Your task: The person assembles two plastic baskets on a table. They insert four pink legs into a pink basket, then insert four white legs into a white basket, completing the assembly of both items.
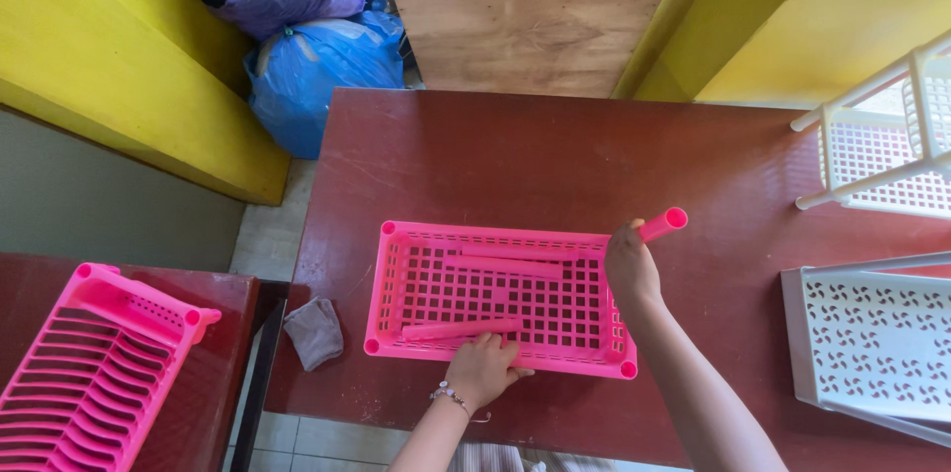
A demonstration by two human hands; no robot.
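A pink plastic lattice tray (495,234) lies flat on a dark red table (515,155). Loose pink tubes (510,262) lie inside it. My left hand (482,368) rests on the tray's near rim, its fingers touching a pink tube (458,329) that lies along the near side. My right hand (632,269) is at the tray's far right corner, closed around another pink tube (664,224) whose open end points up and to the right.
A grey cloth (315,331) lies at the table's left edge. White lattice trays (877,333) and a white rack (882,140) sit at the right. A pink dish rack (94,363) rests on a second table at the left. Blue bags (317,66) lie on the floor.
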